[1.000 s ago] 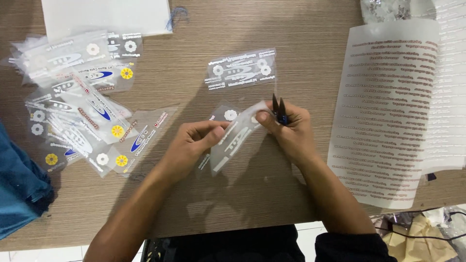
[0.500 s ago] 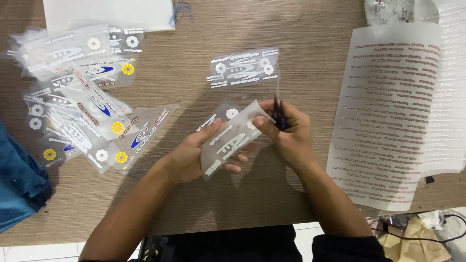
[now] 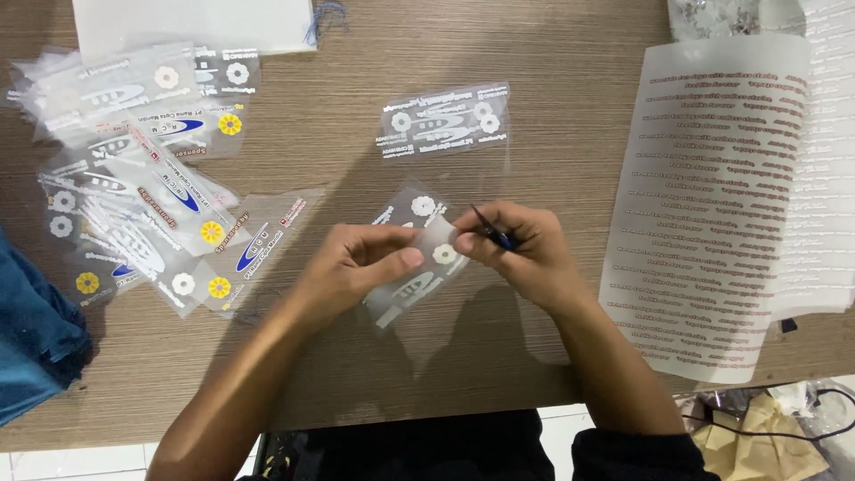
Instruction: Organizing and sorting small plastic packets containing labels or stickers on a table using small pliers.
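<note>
Head view shows a small clear sticker sheet (image 3: 419,258) with white flower shapes, held just above the wooden table (image 3: 552,116) in the middle. The left hand (image 3: 356,267) pinches its near side, thumb and fingers shut on the film. The right hand (image 3: 525,254) is closed around thin dark tweezers (image 3: 492,230), and their tips sit right at the sheet's edge by a white flower; I cannot tell if the tips are shut. To do this well, I think the left hand should keep the film flat and tight while the tips work slowly at the edge. Just past the grip lies another clear sheet (image 3: 443,120). Left of the grip is a messy pile of sheets (image 3: 142,178). Right of it lies a big printed sheet (image 3: 712,205). Bare table sits between them, so there is room close to the hands.
</note>
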